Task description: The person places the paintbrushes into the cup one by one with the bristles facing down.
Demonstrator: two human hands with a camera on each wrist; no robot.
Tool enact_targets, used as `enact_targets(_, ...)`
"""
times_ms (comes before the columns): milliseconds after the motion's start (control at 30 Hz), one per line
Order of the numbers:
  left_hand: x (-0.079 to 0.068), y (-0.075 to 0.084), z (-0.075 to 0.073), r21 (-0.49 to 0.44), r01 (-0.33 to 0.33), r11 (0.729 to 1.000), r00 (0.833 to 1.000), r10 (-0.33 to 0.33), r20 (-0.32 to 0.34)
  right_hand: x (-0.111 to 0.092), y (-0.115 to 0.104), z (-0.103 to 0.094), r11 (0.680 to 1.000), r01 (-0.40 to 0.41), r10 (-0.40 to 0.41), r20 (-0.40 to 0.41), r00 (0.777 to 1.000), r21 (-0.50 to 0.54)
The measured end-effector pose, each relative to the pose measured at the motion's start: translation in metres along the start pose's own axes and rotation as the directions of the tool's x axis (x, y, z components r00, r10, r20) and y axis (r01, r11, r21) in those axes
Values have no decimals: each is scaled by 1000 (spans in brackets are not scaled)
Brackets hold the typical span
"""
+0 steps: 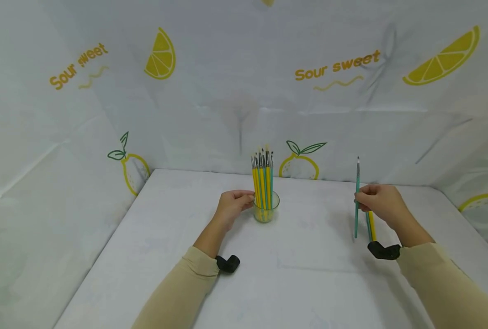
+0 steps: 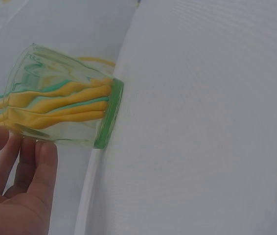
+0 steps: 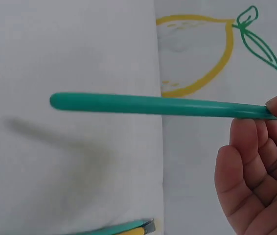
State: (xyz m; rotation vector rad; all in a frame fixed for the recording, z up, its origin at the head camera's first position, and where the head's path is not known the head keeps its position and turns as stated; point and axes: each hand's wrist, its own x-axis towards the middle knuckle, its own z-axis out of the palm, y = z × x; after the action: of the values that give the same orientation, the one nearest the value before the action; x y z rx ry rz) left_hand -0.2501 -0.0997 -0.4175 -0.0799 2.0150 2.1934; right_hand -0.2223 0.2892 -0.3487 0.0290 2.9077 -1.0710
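Observation:
A clear glass cup point(image 1: 273, 214) with a green-tinted base stands on the white table, holding several paintbrushes point(image 1: 262, 176) with yellow and teal handles, bristles up. At its left side my left hand point(image 1: 232, 205) pinches the cup near the rim, seen closely in the left wrist view, where the cup point(image 2: 70, 129) appears sideways. To the right, my right hand point(image 1: 381, 201) pinches a teal paintbrush point(image 1: 357, 221) between thumb and fingers. That brush is upright, bristles up, its handle end just above the table. The right wrist view shows its rounded teal handle point(image 3: 114, 104).
Beneath the right hand, a yellow paintbrush point(image 1: 372, 227) and a teal one point(image 1: 368, 226) lie side by side on the table point(image 1: 310, 292), partly hidden by the hand and wrist. A white sheet with lemon prints point(image 1: 211, 91) hangs behind the table.

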Motion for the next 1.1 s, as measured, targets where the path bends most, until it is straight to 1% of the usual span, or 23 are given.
enact_targets(133,0,0,0,0,-9,1000,1000,9,-4,0,-19,6,997,51,-48,-49,998,56)
enact_targets(300,0,1,0,-2,-14,1000,1000,14,-9,2,-41,13,990,105,-95,-100,990,98)
enact_targets(533,1,0,-1,-4,-13,1000,1000,13,-7,8,-73,26,972,184,-166,-126,978,148)
enact_targets(667,2,0,-1,-10,-10,1000,1000,10,-7,13,-92,35,960,204,-180,-138,974,192)
enact_targets(867,1,0,-1,-8,-23,1000,1000,23,-4,19,-116,51,931,248,-215,-146,966,267)
enact_targets(1100,0,0,1,1,-28,1000,1000,28,-2,25,-137,72,882,311,-243,-224,944,353)
